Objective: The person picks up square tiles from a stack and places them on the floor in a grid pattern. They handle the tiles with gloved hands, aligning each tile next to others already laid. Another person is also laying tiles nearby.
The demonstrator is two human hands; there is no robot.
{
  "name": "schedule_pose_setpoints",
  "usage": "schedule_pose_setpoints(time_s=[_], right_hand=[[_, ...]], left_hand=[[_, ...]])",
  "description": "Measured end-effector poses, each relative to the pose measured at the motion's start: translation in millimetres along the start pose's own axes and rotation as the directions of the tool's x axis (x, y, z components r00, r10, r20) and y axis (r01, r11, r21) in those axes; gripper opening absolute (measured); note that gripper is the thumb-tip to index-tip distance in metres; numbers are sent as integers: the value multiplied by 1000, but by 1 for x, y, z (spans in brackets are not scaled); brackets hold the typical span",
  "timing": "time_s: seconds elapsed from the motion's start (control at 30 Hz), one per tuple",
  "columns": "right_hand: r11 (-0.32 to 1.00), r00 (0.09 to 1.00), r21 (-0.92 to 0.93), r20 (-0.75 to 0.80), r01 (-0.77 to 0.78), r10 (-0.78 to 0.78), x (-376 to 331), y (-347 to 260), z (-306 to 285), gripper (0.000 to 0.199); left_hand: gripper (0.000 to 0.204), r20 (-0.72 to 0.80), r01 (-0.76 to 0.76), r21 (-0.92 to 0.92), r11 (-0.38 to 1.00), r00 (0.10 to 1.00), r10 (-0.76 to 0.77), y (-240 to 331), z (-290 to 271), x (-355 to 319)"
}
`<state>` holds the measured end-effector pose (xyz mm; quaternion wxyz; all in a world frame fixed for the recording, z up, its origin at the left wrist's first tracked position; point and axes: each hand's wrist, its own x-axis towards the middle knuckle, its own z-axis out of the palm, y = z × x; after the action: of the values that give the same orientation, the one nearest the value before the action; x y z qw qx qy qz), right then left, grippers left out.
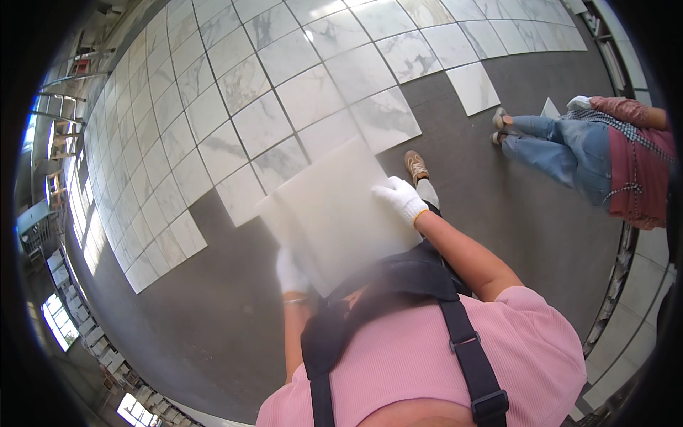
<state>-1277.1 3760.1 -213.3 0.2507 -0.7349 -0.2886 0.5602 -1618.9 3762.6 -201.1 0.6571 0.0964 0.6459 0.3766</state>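
A pale, square stone tile [334, 206] is held in front of my body, tilted, with faint veining on its upper face. My left hand [289, 273], in a white knit glove, grips its left edge; the fingers are partly hidden behind the tile. On the opposite edge my right hand [400, 199], gloved the same way, is closed with its fingers over the rim. Beyond the held tile, rows of white marble tiles with grey veins [245, 128] lie on the dark grey floor [213, 313]. The lower part of the tile looks hazy.
At the right stands another person [583, 153] in jeans and a pink top, one white glove showing, beside a tile corner [550, 108]. A single tile [473, 88] juts from the laid rows. My shoe [416, 165] is near their edge. Stacked pieces [96, 334] line the left wall.
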Motion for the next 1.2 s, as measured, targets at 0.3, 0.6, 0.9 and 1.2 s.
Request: schedule_pose_setpoints(time_s=[0.3, 0.6, 0.9, 1.2], right_hand=[[942, 989, 331, -108, -57, 98, 4, 48, -3, 53], [918, 1000, 396, 20, -20, 13, 32, 84, -88, 51], [899, 984, 428, 180, -97, 20, 9, 89, -200, 35], [966, 976, 236, 209, -104, 54, -57, 88, -231, 26]], left_hand=[[43, 41, -51, 226, 973, 998, 43, 25, 38, 19], [41, -24, -9, 313, 950, 1000, 17, -7, 130, -21], [40, -253, -69, 173, 983, 961, 112, -86, 199, -111], [39, -210, -97, -91, 991, 975, 76, -187, 160, -166]])
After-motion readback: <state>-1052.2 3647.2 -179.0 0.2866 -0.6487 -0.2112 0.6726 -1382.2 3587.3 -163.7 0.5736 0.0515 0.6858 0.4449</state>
